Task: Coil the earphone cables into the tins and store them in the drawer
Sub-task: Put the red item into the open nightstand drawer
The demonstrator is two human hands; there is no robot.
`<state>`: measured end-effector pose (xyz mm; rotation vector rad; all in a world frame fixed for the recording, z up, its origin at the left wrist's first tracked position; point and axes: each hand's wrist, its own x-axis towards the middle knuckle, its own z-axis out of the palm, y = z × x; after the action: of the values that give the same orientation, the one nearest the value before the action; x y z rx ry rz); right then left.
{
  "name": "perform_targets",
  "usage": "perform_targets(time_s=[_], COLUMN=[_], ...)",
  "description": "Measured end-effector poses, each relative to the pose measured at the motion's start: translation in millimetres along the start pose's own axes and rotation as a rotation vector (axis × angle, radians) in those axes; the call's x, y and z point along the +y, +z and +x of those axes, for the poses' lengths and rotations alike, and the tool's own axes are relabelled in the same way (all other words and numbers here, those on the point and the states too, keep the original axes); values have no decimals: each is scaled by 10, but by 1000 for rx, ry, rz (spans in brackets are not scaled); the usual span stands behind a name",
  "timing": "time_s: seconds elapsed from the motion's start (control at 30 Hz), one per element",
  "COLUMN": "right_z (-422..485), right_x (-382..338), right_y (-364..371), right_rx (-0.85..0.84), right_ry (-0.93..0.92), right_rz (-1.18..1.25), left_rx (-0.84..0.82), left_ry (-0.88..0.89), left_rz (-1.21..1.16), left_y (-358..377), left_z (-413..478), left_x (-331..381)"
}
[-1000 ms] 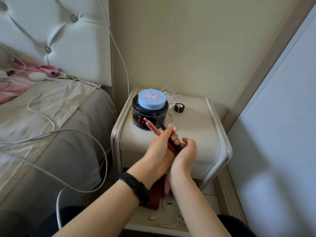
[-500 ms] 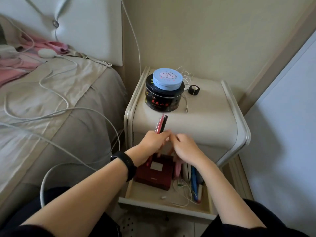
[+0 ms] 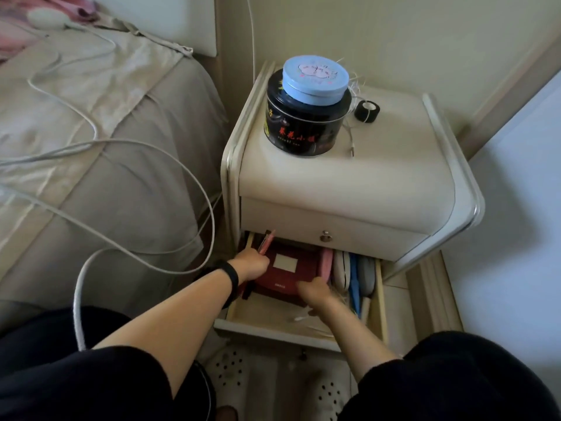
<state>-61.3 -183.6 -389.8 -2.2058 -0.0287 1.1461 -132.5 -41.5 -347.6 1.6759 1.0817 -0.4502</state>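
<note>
Low in the frame, the left hand clenches pens over the open drawer; the right hand rests on a red box, grip unclear. Upper centre, two stacked tins stand on the bench: probably light, rigid, smooth, best gripped around their sides. Thin, limp earphone cables trail just right.

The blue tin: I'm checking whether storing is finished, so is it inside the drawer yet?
No. The blue tin sits stacked on the black tin on top of the nightstand, not in the open drawer below.
</note>
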Motion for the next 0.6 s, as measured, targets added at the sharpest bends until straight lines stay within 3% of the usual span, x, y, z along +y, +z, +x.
perform_targets(time_s=[0.13,0.33,0.6], right_z=[17,38,-67], right_x=[36,-78,-205], right_y=[13,26,26], right_rx=[-32,-56,-2], right_ry=[69,128,228], right_rz=[272,479,527], left_rx=[11,82,144], left_ry=[-52,-61,-83], left_rz=[-120,-232,-221], left_y=[75,163,265], left_z=[131,202,201], left_x=[-102,-138,-136])
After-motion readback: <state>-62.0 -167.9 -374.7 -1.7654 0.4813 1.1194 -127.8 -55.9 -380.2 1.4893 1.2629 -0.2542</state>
